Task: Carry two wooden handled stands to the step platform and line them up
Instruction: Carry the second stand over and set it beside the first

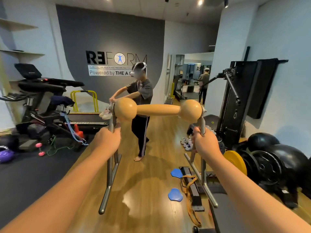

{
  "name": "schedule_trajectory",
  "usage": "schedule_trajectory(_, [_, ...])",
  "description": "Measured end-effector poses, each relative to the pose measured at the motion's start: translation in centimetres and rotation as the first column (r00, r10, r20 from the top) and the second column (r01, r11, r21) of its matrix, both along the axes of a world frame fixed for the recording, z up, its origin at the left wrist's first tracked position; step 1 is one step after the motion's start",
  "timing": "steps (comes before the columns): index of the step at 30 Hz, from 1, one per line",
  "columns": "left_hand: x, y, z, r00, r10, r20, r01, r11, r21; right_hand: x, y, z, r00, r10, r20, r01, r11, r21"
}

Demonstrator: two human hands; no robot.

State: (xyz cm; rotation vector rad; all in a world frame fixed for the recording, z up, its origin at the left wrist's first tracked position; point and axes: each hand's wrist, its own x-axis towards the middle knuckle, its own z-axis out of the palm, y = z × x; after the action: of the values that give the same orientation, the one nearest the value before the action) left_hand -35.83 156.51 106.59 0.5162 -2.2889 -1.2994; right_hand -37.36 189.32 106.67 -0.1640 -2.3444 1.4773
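Both hands are up in front of the chest, carrying 1 wooden handled stand (158, 110) clear off the floor. Left hand (107, 140) is wrapped tight round the left metal upright (111, 125), just below the wooden ball at that end; right hand (204, 143) is wrapped round the right upright (202, 125) the same way. Gripping the posts rather than the wood bar makes sense: the bar w/ its 2 round knobs is fat and smooth, the posts are thin enough to close a fist on, and 1 hand per side keeps the bar level.

The stand's floor rails (107, 190) hang below the fists, angled down toward the camera, nothing under them but wooden floor (148, 190). So the stand is in the air, approx. centre of the room, not on any platform.

Only 1 stand shows; where the 2nd is I can't tell. Likewise can't pick out the step platform for sure. Judging by this, the job is at the carry stage, nothing lined up yet.

Watch-outs: another person (141, 101) stands dead ahead on the floor, close beyond the bar, busy w/ sthg in both hands. 2 blue pads (175, 194) and a strap (190, 184) lie on the floor at lower right, near the right rail. Route prob. needs to go round all of these.
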Motion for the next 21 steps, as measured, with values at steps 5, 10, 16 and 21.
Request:
schedule_trajectory(5, [-12.5,-1.6,-0.4,0.999,-0.024,0.042,0.026,0.998,-0.055,-10.3,-1.9,0.3,0.999,-0.03,0.01,0.031,0.999,-0.011])
schedule_trajectory(10, [-26.2,-2.8,1.8,0.996,-0.092,0.021,0.093,0.994,-0.052,-21.7,-4.0,1.8,0.995,-0.101,0.001,0.101,0.995,0.013])
schedule_trajectory(16, [-39.8,-3.2,2.5,0.992,-0.125,0.01,0.125,0.985,-0.115,-35.1,-4.5,2.6,0.992,-0.123,-0.014,0.123,0.992,-0.024])
schedule_trajectory(21, [-52.2,-2.7,1.8,0.987,-0.152,-0.056,0.147,0.985,-0.088,-48.6,-3.5,1.5,0.992,-0.117,-0.047,0.116,0.993,-0.017])
